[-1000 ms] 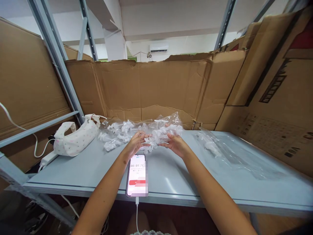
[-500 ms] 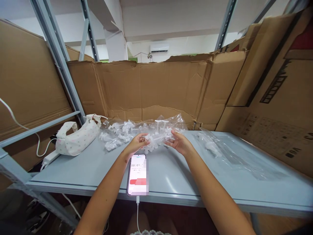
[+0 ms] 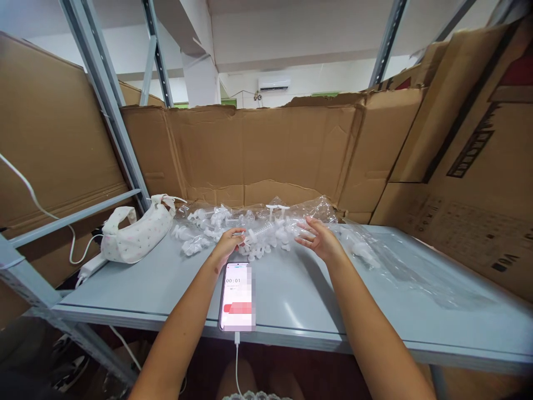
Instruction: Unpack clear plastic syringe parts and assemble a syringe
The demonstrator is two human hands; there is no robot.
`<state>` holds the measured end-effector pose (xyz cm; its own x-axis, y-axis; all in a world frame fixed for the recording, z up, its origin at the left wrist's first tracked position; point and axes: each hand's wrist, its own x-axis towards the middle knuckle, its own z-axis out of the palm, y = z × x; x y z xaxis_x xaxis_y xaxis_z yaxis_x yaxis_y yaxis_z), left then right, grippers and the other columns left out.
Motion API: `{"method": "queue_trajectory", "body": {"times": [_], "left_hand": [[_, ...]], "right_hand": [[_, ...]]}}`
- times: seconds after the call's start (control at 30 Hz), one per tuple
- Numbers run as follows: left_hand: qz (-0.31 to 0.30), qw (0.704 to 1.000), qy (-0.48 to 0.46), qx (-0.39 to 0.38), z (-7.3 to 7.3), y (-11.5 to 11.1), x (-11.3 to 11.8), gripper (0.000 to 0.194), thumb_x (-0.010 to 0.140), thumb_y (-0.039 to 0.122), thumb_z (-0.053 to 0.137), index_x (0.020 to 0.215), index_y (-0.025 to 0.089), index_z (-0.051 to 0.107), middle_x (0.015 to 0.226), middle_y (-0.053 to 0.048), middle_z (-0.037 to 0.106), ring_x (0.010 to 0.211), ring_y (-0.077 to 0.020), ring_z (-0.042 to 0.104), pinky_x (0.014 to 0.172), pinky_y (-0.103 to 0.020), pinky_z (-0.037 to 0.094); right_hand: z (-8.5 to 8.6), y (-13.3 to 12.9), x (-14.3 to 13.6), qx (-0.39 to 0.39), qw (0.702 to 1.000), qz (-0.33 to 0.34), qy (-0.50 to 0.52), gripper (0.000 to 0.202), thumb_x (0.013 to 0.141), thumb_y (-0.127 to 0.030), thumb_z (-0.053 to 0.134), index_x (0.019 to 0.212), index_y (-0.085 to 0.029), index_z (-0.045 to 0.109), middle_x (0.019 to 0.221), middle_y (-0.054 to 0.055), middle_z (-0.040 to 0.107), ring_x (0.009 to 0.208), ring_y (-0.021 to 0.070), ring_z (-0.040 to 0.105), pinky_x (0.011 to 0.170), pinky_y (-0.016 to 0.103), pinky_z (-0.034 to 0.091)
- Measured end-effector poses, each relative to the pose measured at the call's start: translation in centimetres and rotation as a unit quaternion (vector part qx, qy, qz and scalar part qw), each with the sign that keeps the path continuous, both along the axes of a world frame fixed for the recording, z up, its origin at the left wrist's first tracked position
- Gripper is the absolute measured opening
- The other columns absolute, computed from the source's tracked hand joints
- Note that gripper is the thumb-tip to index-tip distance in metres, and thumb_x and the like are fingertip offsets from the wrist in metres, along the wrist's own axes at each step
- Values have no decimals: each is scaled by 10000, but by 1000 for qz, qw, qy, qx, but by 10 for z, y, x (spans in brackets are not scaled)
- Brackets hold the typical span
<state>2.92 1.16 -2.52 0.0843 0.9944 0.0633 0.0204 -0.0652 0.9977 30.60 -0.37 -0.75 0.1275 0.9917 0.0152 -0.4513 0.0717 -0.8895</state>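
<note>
A pile of white plastic parts (image 3: 260,247), partly among clear plastic film, lies in front of me on the grey shelf. My left hand (image 3: 228,245) is at the pile's left edge, its fingers slightly curled and apart, fingertips beside a ribbed white plastic piece (image 3: 264,229). I see no firm grip there, though contact is hard to judge. To the right of the pile, my right hand (image 3: 318,240) is open with fingers spread, close to the clear plastic film (image 3: 322,210). Which parts are inside the film is hard to make out.
A phone (image 3: 237,300) with a cable lies at the shelf's (image 3: 291,311) front edge. At left stand a white patterned fabric item (image 3: 139,239) and a white power strip (image 3: 91,266). More clear film (image 3: 400,266) lies at right. Cardboard (image 3: 266,150) walls the back.
My hands have moved apart, the left one leftward and the right one rightward, away from the ribbed piece between them. More of the white parts shows now. The view has shifted slightly.
</note>
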Motion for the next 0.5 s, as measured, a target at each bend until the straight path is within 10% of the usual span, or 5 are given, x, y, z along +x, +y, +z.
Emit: {"method": "queue_trajectory", "body": {"times": [0.5], "left_hand": [[116,985,-32,121,16,-3,-8,306,654,265,615,949,187,634,700,1,580,600,-113,501,487,-205,304]], "right_hand": [[10,-7,5,112,989,-91,-28,470,645,-451,748,1026,-276,535,900,22,666,704,189,691,559,292,586]]}}
